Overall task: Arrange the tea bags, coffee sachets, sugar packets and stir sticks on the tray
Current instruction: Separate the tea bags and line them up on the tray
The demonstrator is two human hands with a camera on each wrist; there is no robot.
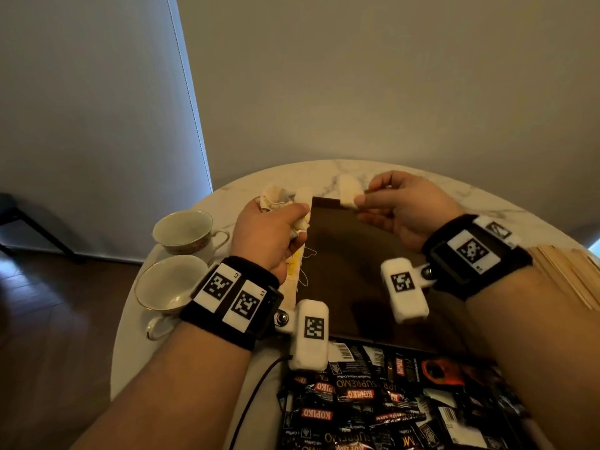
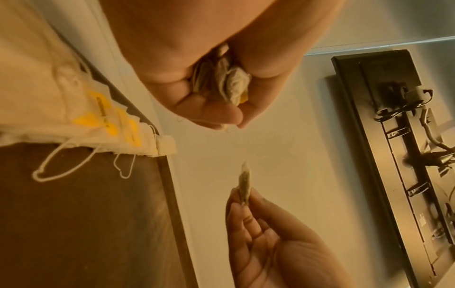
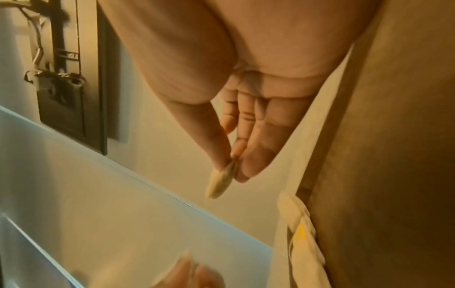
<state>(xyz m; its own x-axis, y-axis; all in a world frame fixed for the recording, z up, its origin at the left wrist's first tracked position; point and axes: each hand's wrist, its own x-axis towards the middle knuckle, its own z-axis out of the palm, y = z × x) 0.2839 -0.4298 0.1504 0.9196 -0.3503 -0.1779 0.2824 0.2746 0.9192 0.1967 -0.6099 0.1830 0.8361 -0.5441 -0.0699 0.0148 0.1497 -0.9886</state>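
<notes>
A dark brown tray (image 1: 350, 271) lies in the middle of the round marble table. Along its left edge runs a row of white tea bags (image 1: 297, 271) with yellow tags and loose strings (image 2: 74, 109). Over the tray's far left corner, my left hand (image 1: 300, 219) grips a crumpled bunch of tea bags (image 1: 276, 196), which shows inside its curled fingers (image 2: 229, 81). My right hand (image 1: 360, 201) is over the far edge and pinches a single tea bag (image 1: 346, 190) between thumb and fingertips (image 3: 221, 181). Black coffee sachets (image 1: 389, 401) are heaped at the near edge. Wooden stir sticks (image 1: 571, 271) lie at the right.
Two empty teacups (image 1: 185, 228) (image 1: 168, 284) stand on the table left of the tray. A black cable (image 1: 256, 384) trails off my left wrist. Bare marble (image 1: 422, 177) shows behind the tray. The plain wall lies beyond the table.
</notes>
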